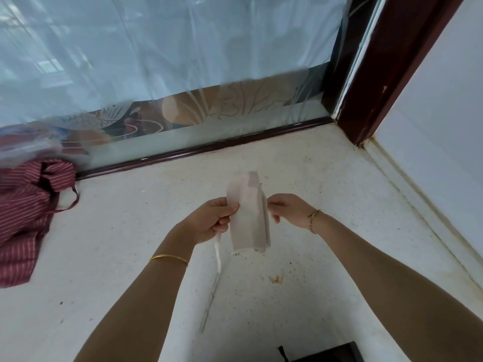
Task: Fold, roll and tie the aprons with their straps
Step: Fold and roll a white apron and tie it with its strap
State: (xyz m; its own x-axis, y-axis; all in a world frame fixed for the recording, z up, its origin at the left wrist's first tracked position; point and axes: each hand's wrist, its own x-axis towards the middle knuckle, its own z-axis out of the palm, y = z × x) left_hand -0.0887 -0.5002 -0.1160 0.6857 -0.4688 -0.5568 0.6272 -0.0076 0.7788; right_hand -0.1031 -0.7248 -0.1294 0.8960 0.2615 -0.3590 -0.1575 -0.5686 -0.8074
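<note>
Rolled beige apron (249, 215) was held above the bench (326, 178), long axis running away from the person. Left hand (217, 218) pinched its left edge; right hand (286, 209) pinched the right side. Strap (217, 253) hung below the left grip, nearer it.

Beige apron (248, 218) rolled tight, upright, pinched both sides; white strap (217, 254) dangling below left grip. Striped maroon apron (23, 218) crumpled far left.

Rolled apron (249, 215) between both hands above the counter (326, 205); striped apron (23, 212) far left.
</note>
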